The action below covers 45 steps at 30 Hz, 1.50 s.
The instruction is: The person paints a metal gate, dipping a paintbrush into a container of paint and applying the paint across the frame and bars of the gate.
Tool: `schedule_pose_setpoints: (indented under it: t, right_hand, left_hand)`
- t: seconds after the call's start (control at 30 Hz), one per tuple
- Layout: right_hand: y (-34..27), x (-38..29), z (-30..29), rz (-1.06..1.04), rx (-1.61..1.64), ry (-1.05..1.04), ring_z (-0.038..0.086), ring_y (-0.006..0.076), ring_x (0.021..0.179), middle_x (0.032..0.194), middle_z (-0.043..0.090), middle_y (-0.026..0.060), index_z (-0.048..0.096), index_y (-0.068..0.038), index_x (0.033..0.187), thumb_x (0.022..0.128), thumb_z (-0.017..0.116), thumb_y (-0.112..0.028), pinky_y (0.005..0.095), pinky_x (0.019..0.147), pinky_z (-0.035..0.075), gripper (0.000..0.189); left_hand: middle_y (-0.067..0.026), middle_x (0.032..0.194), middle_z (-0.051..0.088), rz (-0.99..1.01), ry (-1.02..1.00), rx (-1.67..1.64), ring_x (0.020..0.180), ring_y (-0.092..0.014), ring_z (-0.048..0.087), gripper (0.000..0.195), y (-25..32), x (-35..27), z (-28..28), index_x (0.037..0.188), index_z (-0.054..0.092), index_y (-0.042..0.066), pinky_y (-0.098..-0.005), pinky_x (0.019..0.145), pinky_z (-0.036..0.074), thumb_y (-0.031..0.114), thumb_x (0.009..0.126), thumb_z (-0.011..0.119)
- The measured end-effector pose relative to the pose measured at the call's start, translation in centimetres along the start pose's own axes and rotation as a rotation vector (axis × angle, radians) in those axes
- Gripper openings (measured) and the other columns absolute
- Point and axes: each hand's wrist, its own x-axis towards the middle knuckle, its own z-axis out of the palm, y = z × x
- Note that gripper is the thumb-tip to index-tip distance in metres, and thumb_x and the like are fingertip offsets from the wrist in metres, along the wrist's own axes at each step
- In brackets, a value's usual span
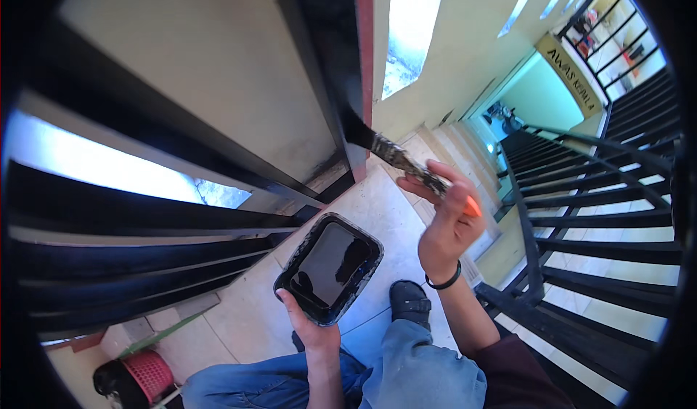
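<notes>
My left hand [313,324] holds a black plastic tray [375,245] by its near edge, with dark, glossy paint [329,262] inside. In my right hand [449,224] is a paintbrush [400,158] with a paint-smeared handle and an orange end. Its dark bristles touch, or nearly touch, the edge of a black upright post [343,82] of a barred metal gate or railing. Black bars [163,120] run off from the post to the left.
Tiled stairs [463,158] go down beyond the landing. A black stair railing [528,235] stands at the right. A pink plastic basket [150,373] sits at the lower left, near a green strip [158,335]. My sandalled foot [409,303] rests on the tiles.
</notes>
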Motion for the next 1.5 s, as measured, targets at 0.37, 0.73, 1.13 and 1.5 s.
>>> schedule_pose_setpoints:
  t: [0.37,0.73,1.13,1.5]
  right_hand:
    - [3.0,-2.5,-3.9,-0.129,-0.609,-0.343,0.078,0.0222,0.092,0.099,0.079,0.0160,0.072,0.004,0.118,0.106,0.062,-0.014,0.0301,0.084,0.058,0.023]
    - [-14.7,0.9,-0.9,-0.595,-0.722,-0.113,0.076,0.0244,0.076,0.081,0.075,0.0172,0.062,0.008,0.122,0.115,0.038,-0.041,0.0339,0.080,0.060,0.056]
    - [-24.1,-2.3,1.8,-0.515,-1.049,-0.165,0.070,0.0116,0.058,0.067,0.071,0.0081,0.072,0.004,0.113,0.113,0.049,-0.032,0.0224,0.061,0.052,0.042]
    - [-22.8,-4.5,4.3,-0.422,-1.077,-0.278,0.068,0.0106,0.053,0.057,0.065,0.0032,0.074,0.000,0.107,0.112,0.051,-0.030,0.0214,0.054,0.045,0.039]
  left_hand:
    - [-0.0107,0.132,0.066,-0.003,0.039,-0.095,0.122,-0.022,0.063,0.061,-2.6,-0.3,-0.2,0.141,0.054,0.002,-0.0371,0.103,0.051,0.053,0.108,0.052]
    - [-0.0076,0.122,0.066,0.008,0.058,-0.179,0.111,-0.016,0.060,0.048,-4.1,-1.5,4.4,0.130,0.059,0.000,-0.0318,0.100,0.047,0.043,0.107,0.061]
    - [-0.0085,0.103,0.068,0.047,0.003,0.046,0.094,-0.016,0.062,0.046,-3.3,-2.1,6.8,0.112,0.062,-0.002,-0.0313,0.088,0.050,0.041,0.099,0.075]
    - [-0.0053,0.094,0.069,0.041,-0.073,0.085,0.085,-0.013,0.061,0.045,-1.4,-2.9,7.2,0.109,0.064,-0.002,-0.0285,0.082,0.051,0.039,0.097,0.078]
